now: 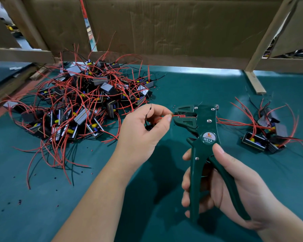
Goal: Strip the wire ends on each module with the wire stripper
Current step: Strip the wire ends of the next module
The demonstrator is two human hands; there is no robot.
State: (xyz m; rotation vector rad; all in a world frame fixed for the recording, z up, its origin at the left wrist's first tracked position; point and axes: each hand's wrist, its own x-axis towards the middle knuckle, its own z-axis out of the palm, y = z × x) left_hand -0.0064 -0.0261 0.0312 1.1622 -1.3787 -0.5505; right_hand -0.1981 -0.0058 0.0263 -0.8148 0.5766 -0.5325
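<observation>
My right hand (234, 189) is nearest to me, fingers and thumb wrapped round both handles of the green wire stripper (204, 126), which stands upright with its head pointing left. The handles are spread apart. Just beyond, my left hand (142, 135) pinches a red wire (174, 115) between thumb and forefinger, and the wire's end lies between the stripper's jaws, against the red block inside the head. A black wire (147, 116) loops up out of the same hand. Something dark shows under my left fingers; I cannot tell whether it is the module itself.

Both hands are raised over the green mat (42, 198), where small dark and red scraps (19, 201) lie scattered at the lower left. Further out on the left sits a big heap of modules (80, 102), black blocks with yellow and blue parts, their red and black leads tangled and spilling out. Well apart on the right lies a small group of modules (266, 135) with leads trailing toward the stripper. At the back stands a cardboard wall (164, 27) with a wooden frame (255, 82).
</observation>
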